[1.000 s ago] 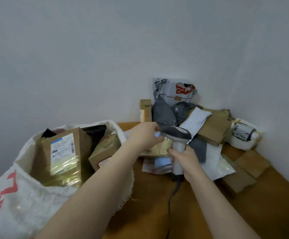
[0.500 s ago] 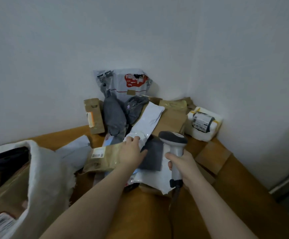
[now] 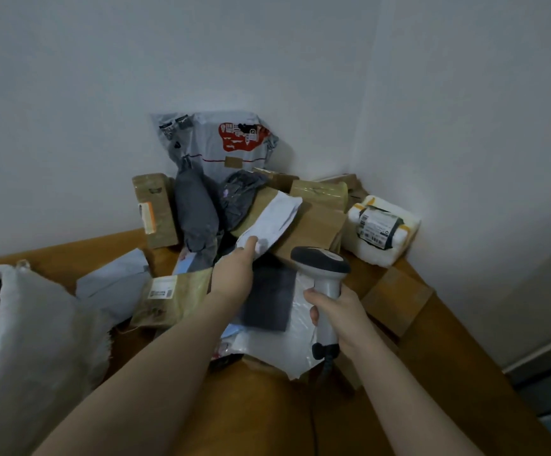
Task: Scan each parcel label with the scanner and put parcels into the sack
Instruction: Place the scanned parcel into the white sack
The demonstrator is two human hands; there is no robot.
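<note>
Two grips | left fingers (image 3: 250,245) pinch white mailer (image 3: 275,218) edge | right fingers (image 3: 313,296) hold scanner (image 3: 325,269) | sack (image 3: 37,324) left

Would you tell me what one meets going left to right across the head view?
Sack, pale grey mailer, taped brown parcel, left hand pinching the white envelope, scanner in the right hand, white wrapped parcel.

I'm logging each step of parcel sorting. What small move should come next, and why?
Probably lift the white flat plastic mailer and turn its label toward the grey handheld scanner. The left hand pinches the mailer's near end, the right hand grips the scanner beside it, and no label shows on the mailer.
</note>
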